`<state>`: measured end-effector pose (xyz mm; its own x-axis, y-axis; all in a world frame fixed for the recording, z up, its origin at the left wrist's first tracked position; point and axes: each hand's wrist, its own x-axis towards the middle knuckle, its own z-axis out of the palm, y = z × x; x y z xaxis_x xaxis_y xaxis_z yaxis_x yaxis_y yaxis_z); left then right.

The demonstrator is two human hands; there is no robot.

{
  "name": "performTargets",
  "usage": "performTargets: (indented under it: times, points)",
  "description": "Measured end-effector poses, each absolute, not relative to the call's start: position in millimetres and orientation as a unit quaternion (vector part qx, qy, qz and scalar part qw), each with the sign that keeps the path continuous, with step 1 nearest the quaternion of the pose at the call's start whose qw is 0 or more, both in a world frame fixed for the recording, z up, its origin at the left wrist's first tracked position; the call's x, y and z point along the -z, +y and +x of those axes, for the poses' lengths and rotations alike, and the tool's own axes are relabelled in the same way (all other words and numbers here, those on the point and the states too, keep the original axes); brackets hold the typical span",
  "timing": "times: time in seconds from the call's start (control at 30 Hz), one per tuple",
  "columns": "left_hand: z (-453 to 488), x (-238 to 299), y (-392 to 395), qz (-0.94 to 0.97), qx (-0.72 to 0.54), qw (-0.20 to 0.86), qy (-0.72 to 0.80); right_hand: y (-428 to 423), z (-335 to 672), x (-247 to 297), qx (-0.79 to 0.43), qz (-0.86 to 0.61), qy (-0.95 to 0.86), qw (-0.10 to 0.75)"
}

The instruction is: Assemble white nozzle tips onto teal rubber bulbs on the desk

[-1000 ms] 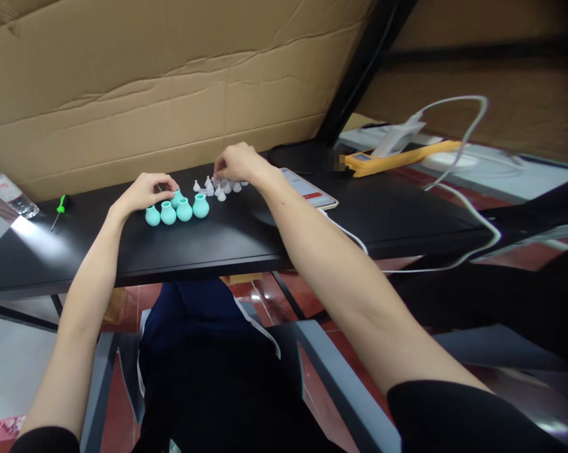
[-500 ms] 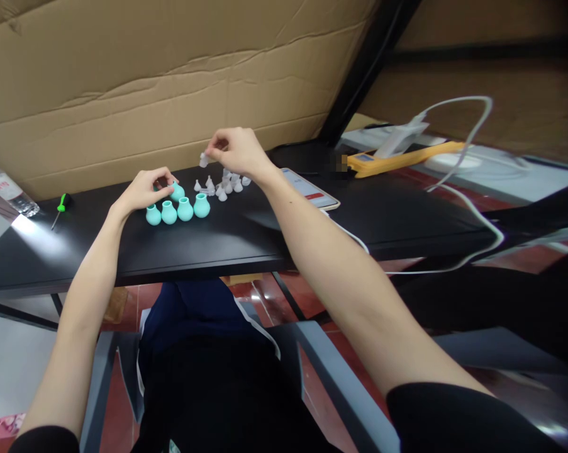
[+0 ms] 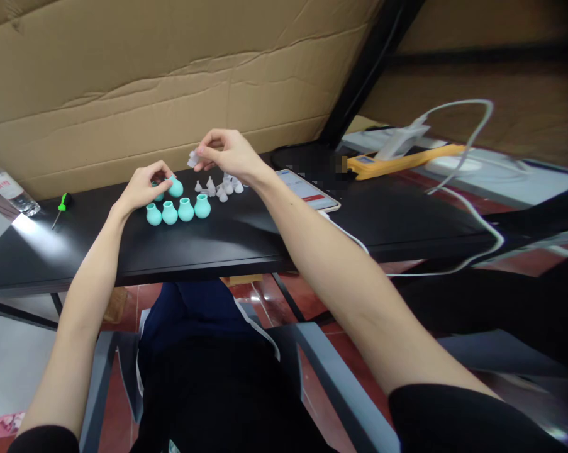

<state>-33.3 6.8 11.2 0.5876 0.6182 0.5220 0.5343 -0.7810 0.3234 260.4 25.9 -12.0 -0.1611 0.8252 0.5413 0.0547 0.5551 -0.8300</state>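
My left hand (image 3: 145, 185) pinches a turquoise round bulb (image 3: 175, 187) between thumb and fingers, just above the black table. Behind its fingertips another turquoise bulb (image 3: 158, 194) is partly hidden. In front stands a row of several more bulbs (image 3: 185, 210), their open necks facing up. My right hand (image 3: 227, 151) is closed on a small translucent white piece (image 3: 192, 159), held in the air to the right of and above the gripped bulb. Below that hand, several white funnel-shaped pieces (image 3: 226, 187) lie in a loose cluster on the table.
A green-handled screwdriver (image 3: 63, 204) and a water bottle (image 3: 10, 189) are at the left. On the right lie a phone (image 3: 307, 190) with a white cable, and a yellow power strip (image 3: 406, 160). Cardboard (image 3: 170, 82) walls off the back of the black table (image 3: 246, 239).
My right hand has moved left with the white piece, closer to the bulb in my left hand. That bulb is raised and tilted slightly; the row in front stays put.
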Motion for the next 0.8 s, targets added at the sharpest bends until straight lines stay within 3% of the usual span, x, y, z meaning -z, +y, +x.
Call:
performTargets:
  times: [0.23, 0.63, 0.8]
  points:
    - [-33, -5, 18, 0.870, -0.400, 0.090, 0.274, -3, 230, 7, -0.394, -0.240, -0.668, 0.584]
    - [-34, -6, 22, 0.877, -0.395, -0.005, 0.275, 18, 221, 27, -0.192, -0.272, -0.767, 0.548]
    - [-32, -5, 17, 0.875, -0.393, 0.000, 0.284, 3, 220, 18, -0.185, -0.326, -0.761, 0.530]
